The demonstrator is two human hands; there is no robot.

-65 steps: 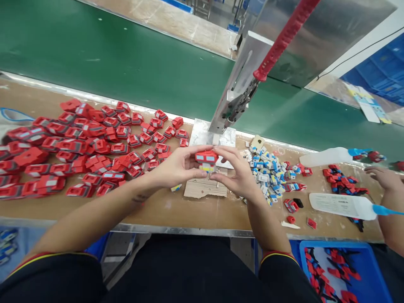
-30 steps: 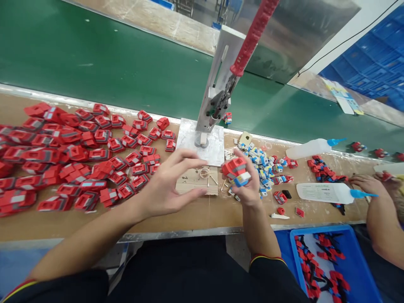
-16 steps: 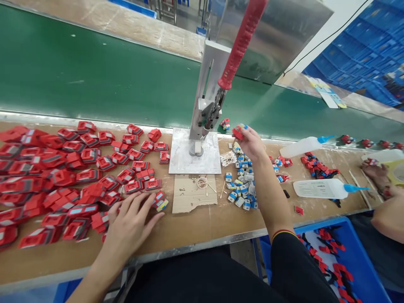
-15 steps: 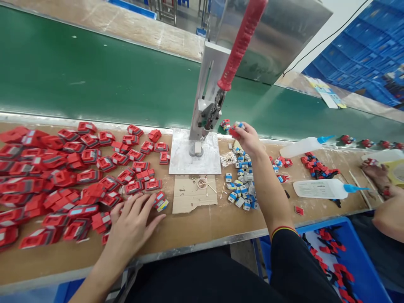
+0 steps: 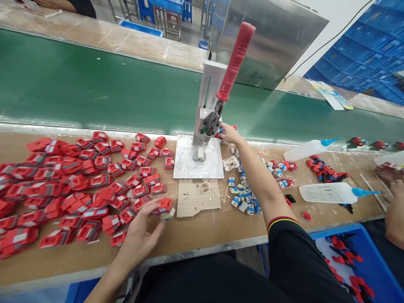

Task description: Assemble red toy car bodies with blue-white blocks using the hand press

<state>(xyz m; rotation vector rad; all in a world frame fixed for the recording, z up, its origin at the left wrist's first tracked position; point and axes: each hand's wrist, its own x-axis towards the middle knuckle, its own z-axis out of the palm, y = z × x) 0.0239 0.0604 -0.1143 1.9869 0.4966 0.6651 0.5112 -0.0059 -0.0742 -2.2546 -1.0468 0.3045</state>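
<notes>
My left hand point(image 5: 143, 235) is at the right edge of a spread of red plastic parts point(image 5: 101, 181). Its fingertips grip a red plastic part point(image 5: 164, 206) with a pale yellow and white end, tilted above the board. My right hand point(image 5: 229, 134) reaches past the press to the near edge of the green belt. Its fingers close on a small red-and-blue plastic part point(image 5: 220, 131), partly hidden behind the press. Another red piece point(image 5: 234, 127) lies just behind that hand. Below my right forearm is a pile of small blue-and-white blocks point(image 5: 244, 194).
A hand press with a red lever point(image 5: 236, 59) stands on a metal plate point(image 5: 183, 168), with cardboard point(image 5: 195, 206) before it. Cotton swabs point(image 5: 231, 163), two bottles point(image 5: 325, 192) and a blue bin point(image 5: 375, 252) are to the right. Another person's hand point(image 5: 396, 189) is at far right.
My right hand has moved left and slightly away from me, towards the press, with its part. My left hand has closed from lying spread and raised the red part. The view has tilted up slightly.
</notes>
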